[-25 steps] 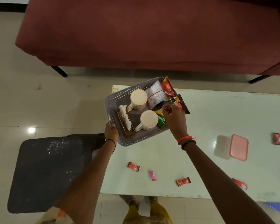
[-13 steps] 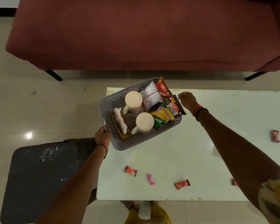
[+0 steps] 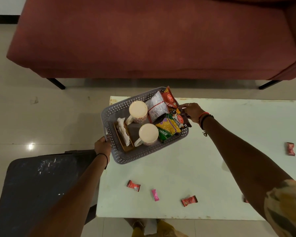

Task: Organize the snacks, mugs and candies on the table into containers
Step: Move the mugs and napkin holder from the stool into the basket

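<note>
Pale tabletop comes first. Strewn along its near edge are a left red candy, a pink candy and a right red candy. Further in, at the far left corner, the grey basket is gripped at its left end by the left hand. Packed inside are a near mug, a far mug, a napkin holder and snack packets. At the basket's right end the right hand is curled against a dark packet; whether anything is grasped cannot be told. Beyond, a maroon sofa is seen.
</note>
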`<state>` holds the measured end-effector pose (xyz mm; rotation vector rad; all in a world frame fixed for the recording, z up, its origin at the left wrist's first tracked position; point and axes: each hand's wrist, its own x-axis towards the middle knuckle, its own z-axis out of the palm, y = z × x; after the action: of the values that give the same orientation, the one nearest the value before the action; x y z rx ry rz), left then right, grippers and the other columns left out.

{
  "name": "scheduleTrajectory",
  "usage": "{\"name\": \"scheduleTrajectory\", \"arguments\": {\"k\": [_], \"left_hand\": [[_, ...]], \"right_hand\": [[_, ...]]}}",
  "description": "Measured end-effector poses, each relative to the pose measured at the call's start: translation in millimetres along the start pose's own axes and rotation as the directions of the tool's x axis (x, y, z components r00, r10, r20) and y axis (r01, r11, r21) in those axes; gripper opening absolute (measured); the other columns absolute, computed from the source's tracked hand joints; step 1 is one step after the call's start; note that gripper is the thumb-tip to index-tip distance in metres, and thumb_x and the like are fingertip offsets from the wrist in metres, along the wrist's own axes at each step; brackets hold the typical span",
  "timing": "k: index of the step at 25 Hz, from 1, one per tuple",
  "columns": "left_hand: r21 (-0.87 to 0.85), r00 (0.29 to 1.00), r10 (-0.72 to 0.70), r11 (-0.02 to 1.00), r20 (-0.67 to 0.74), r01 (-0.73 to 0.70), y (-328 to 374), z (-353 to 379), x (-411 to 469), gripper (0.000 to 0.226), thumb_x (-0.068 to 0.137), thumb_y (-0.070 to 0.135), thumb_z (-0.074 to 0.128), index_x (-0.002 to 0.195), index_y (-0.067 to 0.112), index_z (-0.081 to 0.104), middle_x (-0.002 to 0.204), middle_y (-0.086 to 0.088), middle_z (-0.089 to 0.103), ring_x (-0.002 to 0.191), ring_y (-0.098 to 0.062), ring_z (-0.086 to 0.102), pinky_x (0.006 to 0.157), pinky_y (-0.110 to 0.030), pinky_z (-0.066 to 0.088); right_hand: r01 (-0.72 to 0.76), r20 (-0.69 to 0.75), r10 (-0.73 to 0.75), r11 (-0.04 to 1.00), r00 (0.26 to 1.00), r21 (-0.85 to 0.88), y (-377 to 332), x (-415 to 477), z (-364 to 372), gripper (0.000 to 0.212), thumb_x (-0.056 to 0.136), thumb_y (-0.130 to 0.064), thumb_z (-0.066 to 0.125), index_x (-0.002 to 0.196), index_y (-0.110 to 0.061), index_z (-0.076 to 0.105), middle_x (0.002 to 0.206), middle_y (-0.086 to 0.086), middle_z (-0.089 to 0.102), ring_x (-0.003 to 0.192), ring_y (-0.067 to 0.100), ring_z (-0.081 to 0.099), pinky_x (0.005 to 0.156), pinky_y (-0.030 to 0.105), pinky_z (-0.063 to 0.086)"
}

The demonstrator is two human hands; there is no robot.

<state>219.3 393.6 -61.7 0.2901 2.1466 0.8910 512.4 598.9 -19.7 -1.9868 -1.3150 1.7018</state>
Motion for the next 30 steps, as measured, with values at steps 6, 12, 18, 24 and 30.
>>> {"name": "scheduleTrajectory", "arguments": {"k": [6, 12, 18, 24, 30], "left_hand": [[-0.013, 0.999, 0.031, 0.999, -0.034, -0.031, 12.9, -4.7, -34.4, 0.027, 0.089, 0.010, 0.056, 0.114, 0.003, 0.064, 0.116, -0.020, 0.066, 0.109, -0.036, 0.059, 0.099, -0.049, 0.048], [0.055, 0.997, 0.071, 0.996, -0.030, -0.069, 30.0, -20.5, -94.2, 0.020, 0.089, 0.005, 0.053, 0.102, 0.004, 0.067, 0.107, -0.022, 0.067, 0.107, -0.038, 0.060, 0.095, -0.042, 0.048], [0.121, 0.996, 0.086, 0.989, 0.010, -0.087, 21.4, -35.9, -156.4, 0.025, 0.088, 0.007, 0.056, 0.110, 0.000, 0.065, 0.112, -0.023, 0.066, 0.107, -0.039, 0.059, 0.092, -0.044, 0.048], [0.205, 0.994, 0.107, 0.972, 0.034, -0.112, 13.8, -29.7, -191.8, 0.027, 0.088, 0.006, 0.054, 0.111, 0.003, 0.066, 0.115, -0.024, 0.066, 0.107, -0.039, 0.060, 0.095, -0.048, 0.049], [0.275, 0.984, 0.156, 0.945, 0.092, -0.175, 15.7, 7.6, -209.4, 0.027, 0.086, 0.002, 0.052, 0.107, 0.003, 0.069, 0.112, -0.024, 0.067, 0.105, -0.040, 0.061, 0.096, -0.048, 0.048]], "right_hand": [[-0.050, -0.025, 0.055, 0.985, 0.998, 0.165, 25.6, -39.0, -16.4, 0.032, 0.090, 0.014, 0.036, 0.113, 0.011, 0.058, 0.091, 0.018, 0.062, 0.075, 0.031, 0.057, 0.074, 0.038, 0.052], [-0.072, -0.151, 0.111, 0.968, 0.982, 0.239, 53.1, -99.0, -38.1, 0.030, 0.087, 0.011, 0.041, 0.103, 0.007, 0.066, 0.081, 0.015, 0.065, 0.062, 0.026, 0.056, 0.062, 0.032, 0.051], [-0.126, -0.182, 0.162, 0.972, 0.970, 0.198, 90.1, -171.8, -66.6, 0.036, 0.089, 0.009, 0.039, 0.108, 0.004, 0.068, 0.073, 0.010, 0.061, 0.053, 0.016, 0.046, 0.050, 0.026, 0.041], [-0.111, -0.179, 0.151, 0.970, 0.972, 0.215, 127.1, -217.2, -90.5, 0.035, 0.089, 0.011, 0.037, 0.110, 0.008, 0.066, 0.092, 0.016, 0.063, 0.064, 0.021, 0.052, 0.074, 0.037, 0.048], [-0.120, -0.220, 0.216, 0.917, 0.951, 0.379, 167.6, -231.1, -121.3, 0.030, 0.091, 0.011, 0.038, 0.109, 0.012, 0.062, 0.073, 0.010, 0.061, 0.059, 0.022, 0.054, 0.062, 0.031, 0.050]]}}
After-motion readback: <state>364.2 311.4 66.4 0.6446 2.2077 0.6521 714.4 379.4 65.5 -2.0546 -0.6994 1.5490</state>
